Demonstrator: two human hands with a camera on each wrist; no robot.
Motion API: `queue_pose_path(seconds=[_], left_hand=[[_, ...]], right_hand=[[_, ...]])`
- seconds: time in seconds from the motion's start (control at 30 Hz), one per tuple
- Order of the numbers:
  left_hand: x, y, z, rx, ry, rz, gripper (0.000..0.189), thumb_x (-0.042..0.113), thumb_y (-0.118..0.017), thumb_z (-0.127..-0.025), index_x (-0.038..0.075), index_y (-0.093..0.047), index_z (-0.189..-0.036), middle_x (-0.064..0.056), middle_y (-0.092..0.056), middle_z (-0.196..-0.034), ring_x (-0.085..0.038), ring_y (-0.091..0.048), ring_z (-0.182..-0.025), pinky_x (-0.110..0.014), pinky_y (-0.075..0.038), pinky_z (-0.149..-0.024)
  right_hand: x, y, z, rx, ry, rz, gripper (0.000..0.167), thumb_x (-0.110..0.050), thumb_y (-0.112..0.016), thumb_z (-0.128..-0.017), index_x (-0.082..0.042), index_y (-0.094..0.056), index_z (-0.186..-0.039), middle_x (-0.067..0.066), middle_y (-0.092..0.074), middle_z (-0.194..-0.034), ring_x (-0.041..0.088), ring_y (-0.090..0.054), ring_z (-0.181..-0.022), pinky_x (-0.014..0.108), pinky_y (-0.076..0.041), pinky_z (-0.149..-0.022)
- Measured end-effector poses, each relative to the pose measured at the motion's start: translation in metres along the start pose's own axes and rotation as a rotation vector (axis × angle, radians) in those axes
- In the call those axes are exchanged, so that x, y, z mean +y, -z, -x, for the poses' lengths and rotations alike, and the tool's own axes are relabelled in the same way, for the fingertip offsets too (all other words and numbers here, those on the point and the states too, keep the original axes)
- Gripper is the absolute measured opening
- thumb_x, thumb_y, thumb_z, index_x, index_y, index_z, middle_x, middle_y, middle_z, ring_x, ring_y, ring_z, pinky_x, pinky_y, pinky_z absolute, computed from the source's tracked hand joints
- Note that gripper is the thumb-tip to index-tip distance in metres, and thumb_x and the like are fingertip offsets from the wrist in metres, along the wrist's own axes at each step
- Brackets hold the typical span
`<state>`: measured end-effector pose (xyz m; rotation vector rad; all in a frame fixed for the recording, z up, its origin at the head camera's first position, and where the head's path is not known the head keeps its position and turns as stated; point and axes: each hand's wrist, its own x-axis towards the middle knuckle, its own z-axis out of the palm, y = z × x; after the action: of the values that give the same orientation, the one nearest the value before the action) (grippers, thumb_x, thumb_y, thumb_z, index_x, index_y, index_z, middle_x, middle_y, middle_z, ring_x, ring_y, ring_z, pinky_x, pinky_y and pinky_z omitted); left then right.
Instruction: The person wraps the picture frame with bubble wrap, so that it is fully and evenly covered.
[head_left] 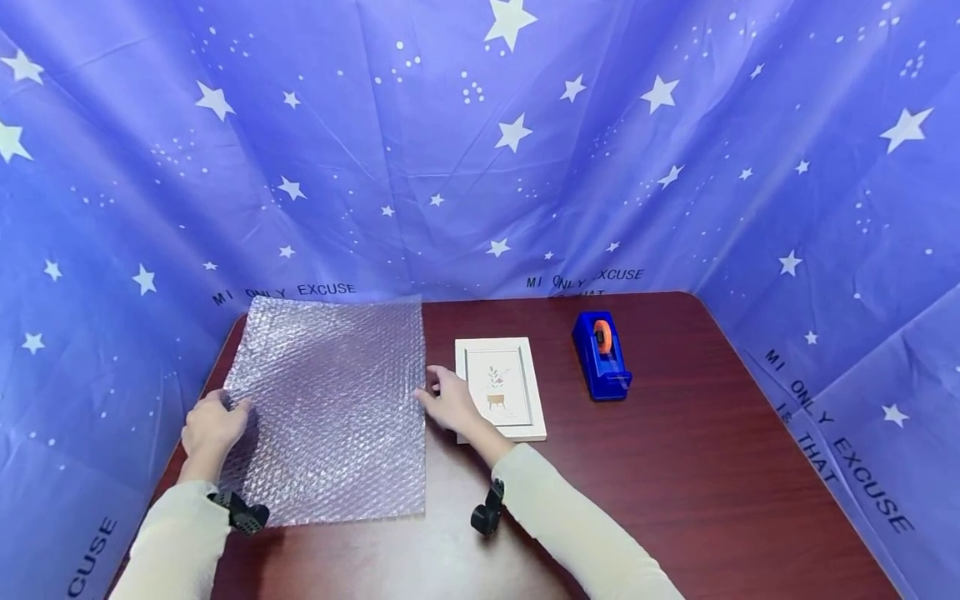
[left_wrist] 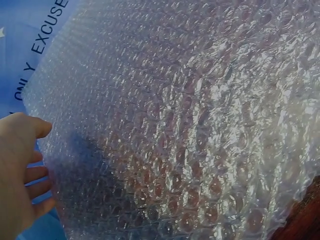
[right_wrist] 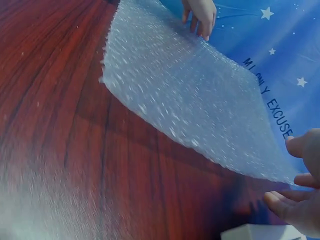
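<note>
A large sheet of clear bubble wrap is spread over the left half of the table, its far edge overlapping the curtain. My left hand grips its left edge, thumb on the near face; the left wrist view shows the fingers along that edge. At the opposite edge, my right hand holds the sheet between thumb and fingers, though the exact contact is partly hidden. In the right wrist view the wrap bows slightly above the tabletop. Partly under my right hand lies a white picture frame with a potted-plant print.
A blue tape dispenser with an orange roll stands right of the frame. The dark red wooden table extends to the front and right. Blue star-patterned curtains enclose the back and both sides.
</note>
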<state>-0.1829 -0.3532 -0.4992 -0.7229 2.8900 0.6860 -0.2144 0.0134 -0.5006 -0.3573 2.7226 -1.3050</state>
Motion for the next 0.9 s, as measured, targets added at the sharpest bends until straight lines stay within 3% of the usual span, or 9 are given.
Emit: queue_pose_path(seconds=[0.2, 0.37, 0.6, 0.9], left_hand=[[0.000, -0.002, -0.002, 0.032, 0.045, 0.044, 0.061, 0.034, -0.040, -0.096, -0.007, -0.033, -0.141, -0.038, -0.038, -0.138, -0.057, -0.040, -0.123, -0.064, -0.041, -0.094], [0.000, -0.003, 0.001, 0.062, 0.066, 0.081, 0.057, 0.030, -0.039, -0.095, -0.007, -0.037, -0.139, -0.036, -0.044, -0.133, -0.055, -0.044, -0.121, -0.062, -0.045, -0.089], [-0.001, -0.006, 0.002, 0.126, 0.018, 0.110, 0.040, 0.019, -0.044, -0.090, -0.004, -0.055, -0.120, -0.030, -0.059, -0.110, -0.051, -0.053, -0.108, -0.054, -0.048, -0.076], [0.001, -0.008, 0.000, 0.151, -0.030, 0.125, 0.035, 0.011, -0.041, -0.085, -0.005, -0.062, -0.107, -0.030, -0.064, -0.103, -0.050, -0.056, -0.101, -0.051, -0.047, -0.071]], right_hand=[[-0.003, -0.012, -0.001, 0.083, -0.013, -0.078, 0.056, -0.013, -0.069, -0.086, 0.007, -0.049, -0.133, 0.020, -0.067, -0.118, 0.026, -0.070, -0.097, 0.030, -0.060, -0.082], [-0.002, -0.018, -0.001, 0.163, -0.051, -0.112, 0.045, -0.009, -0.072, -0.082, 0.005, -0.059, -0.123, 0.015, -0.072, -0.103, 0.020, -0.072, -0.084, 0.019, -0.058, -0.068], [-0.003, -0.015, -0.004, 0.242, -0.132, -0.109, 0.026, -0.010, -0.071, -0.081, 0.001, -0.068, -0.105, 0.008, -0.074, -0.079, 0.014, -0.069, -0.066, 0.017, -0.054, -0.058], [0.006, -0.002, 0.003, 0.233, -0.225, -0.130, 0.007, -0.009, -0.072, -0.081, -0.006, -0.072, -0.088, 0.007, -0.075, -0.075, 0.010, -0.066, -0.057, 0.017, -0.052, -0.051]])
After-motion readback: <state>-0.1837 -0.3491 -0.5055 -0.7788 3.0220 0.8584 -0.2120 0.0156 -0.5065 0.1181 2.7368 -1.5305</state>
